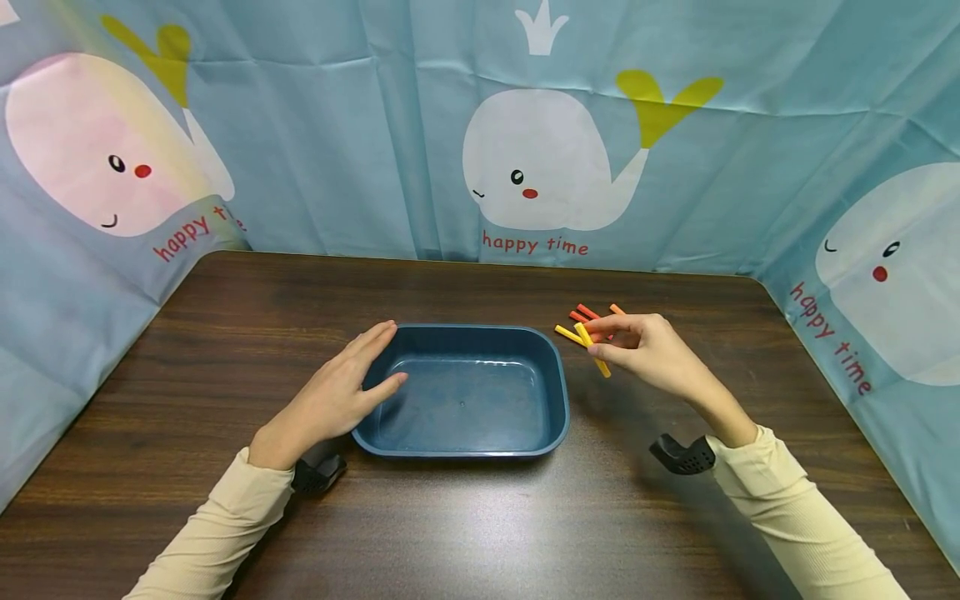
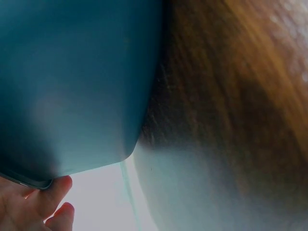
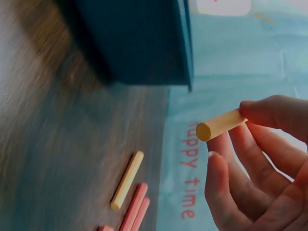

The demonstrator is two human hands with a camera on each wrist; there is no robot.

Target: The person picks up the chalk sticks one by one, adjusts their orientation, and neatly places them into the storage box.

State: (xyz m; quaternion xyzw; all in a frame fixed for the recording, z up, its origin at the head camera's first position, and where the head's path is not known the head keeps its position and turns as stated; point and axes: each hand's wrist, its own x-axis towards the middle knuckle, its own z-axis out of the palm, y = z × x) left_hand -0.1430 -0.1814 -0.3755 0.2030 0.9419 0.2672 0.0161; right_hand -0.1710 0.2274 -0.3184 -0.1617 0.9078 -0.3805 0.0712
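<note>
Curtain (image 1: 420,183): one, pale blue, whale-printed, lettered "happy time"; hung behind the tabletop (image 1: 450,533) and along both sides.

Tabletop: one, dark wood grain; beneath all items below.

Left sleeve (image 1: 217,529): cream, with a black wrist mount (image 1: 318,473) at the cuff.

Left hand (image 1: 333,392): at the bin's left side; fingers extended and grasping nothing, resting against the rim near the far left corner, thumb reaching over the interior.

Bin (image 1: 461,408): one, dark blue, rounded rectangle, upright, mid-tabletop.

Loose yellow stick (image 1: 568,335): one, lying just right of the bin's far right corner.

Red sticks (image 1: 588,311): two, side by side, beyond the loose yellow stick and near it; partly hidden by the right hand.

Held yellow stick (image 1: 592,350): one, tilted, above the tabletop, right of the bin.

Orange stick (image 1: 617,309): one end visible past the right hand.

Right hand (image 1: 648,350): fingers and thumb pinching the held yellow stick.

Right sleeve (image 1: 795,500): cream, with a second black mount (image 1: 682,455).
</note>
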